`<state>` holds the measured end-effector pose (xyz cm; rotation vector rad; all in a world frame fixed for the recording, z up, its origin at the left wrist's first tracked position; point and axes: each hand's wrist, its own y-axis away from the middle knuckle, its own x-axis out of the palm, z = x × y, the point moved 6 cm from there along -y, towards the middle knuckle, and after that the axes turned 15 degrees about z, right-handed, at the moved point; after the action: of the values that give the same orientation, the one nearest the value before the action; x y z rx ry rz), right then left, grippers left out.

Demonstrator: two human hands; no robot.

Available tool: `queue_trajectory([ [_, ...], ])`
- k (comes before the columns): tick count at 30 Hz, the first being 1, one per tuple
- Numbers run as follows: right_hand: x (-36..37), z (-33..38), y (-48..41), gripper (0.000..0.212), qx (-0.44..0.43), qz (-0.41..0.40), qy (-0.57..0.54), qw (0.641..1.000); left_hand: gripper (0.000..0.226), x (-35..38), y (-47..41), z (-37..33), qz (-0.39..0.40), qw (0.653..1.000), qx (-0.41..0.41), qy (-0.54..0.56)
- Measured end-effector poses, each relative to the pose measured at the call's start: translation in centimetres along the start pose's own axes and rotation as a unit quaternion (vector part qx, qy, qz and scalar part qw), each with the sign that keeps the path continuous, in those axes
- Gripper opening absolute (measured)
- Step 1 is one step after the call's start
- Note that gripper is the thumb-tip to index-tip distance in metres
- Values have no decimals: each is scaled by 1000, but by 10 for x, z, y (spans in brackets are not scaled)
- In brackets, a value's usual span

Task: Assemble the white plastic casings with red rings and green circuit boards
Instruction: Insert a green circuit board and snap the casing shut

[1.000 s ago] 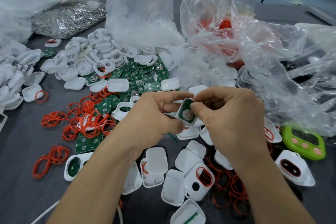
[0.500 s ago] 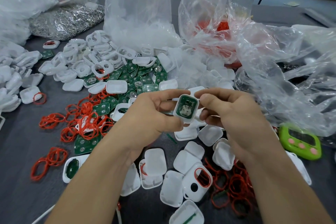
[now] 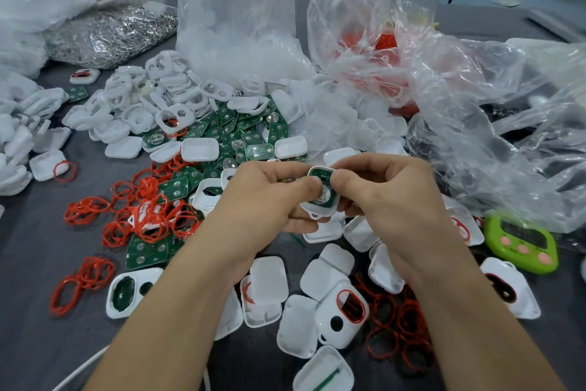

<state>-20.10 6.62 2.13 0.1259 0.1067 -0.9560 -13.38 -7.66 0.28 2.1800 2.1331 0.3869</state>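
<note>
Grey table (image 3: 28, 251) (workshop clutter behind) strewn with plastic bags (image 3: 241, 19).

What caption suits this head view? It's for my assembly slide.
Both hands, left hand and right hand, press a green circuit board into a white casing above scattered parts.

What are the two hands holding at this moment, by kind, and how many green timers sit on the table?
White casing, pinched between the left hand and the right hand: 1
Green circuit board, seated in that casing: 1
Green timer, on the table to the right: 1
Total: 3
</note>
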Motion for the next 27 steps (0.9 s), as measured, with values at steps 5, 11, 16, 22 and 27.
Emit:
queue_trajectory([
  [5,0,2,1,18,-16,7,11,1000,14,-1,0,0,-30,1000,8,7],
  [11,3,2,4,11,-25,-31,44,998,35,-4,0,-3,-66,996,37,-46],
  [16,3,1,6,12,-22,-63,63,996,28,-4,0,-6,-83,992,56,-77],
  [22,2,1,6,16,-25,-67,69,995,27,-3,0,-6,-89,991,51,-87],
  [27,5,2,5,13,-34,-55,64,996,25,-6,1,-6,-98,991,49,-82],
])
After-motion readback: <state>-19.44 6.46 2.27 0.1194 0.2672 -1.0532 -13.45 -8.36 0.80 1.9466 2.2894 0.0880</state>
